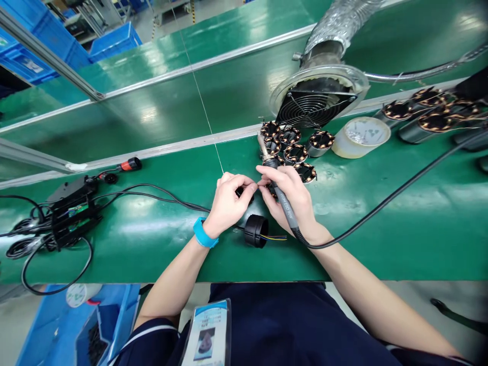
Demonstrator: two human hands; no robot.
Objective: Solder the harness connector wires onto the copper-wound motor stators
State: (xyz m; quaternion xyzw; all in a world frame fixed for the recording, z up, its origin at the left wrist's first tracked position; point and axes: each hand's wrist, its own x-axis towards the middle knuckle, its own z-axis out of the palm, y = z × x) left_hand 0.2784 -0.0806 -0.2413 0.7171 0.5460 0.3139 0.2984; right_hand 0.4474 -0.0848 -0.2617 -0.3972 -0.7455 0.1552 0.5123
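My right hand [292,195] holds a soldering iron [285,206] with a dark grey handle, its metal end pointing up and away over wound motor stators. The thumb and fingertips of that hand also meet near my left fingertips; what is between them is too small to tell. My left hand [232,201] is closed, its thumb and index finger together, with a dark piece partly hidden under the fingers. A thin pale wire [204,104] runs down from above to this hand. Just below lies a black round housing [256,231] with thin coloured leads coming out.
Several stators with copper windings [295,152] stand beneath a fume extractor [320,96]; more stand at right beside a translucent tub [361,137]. The iron's cord [396,195] crosses the right side. Black cabled units [72,213] lie at left, above a blue bin [49,325].
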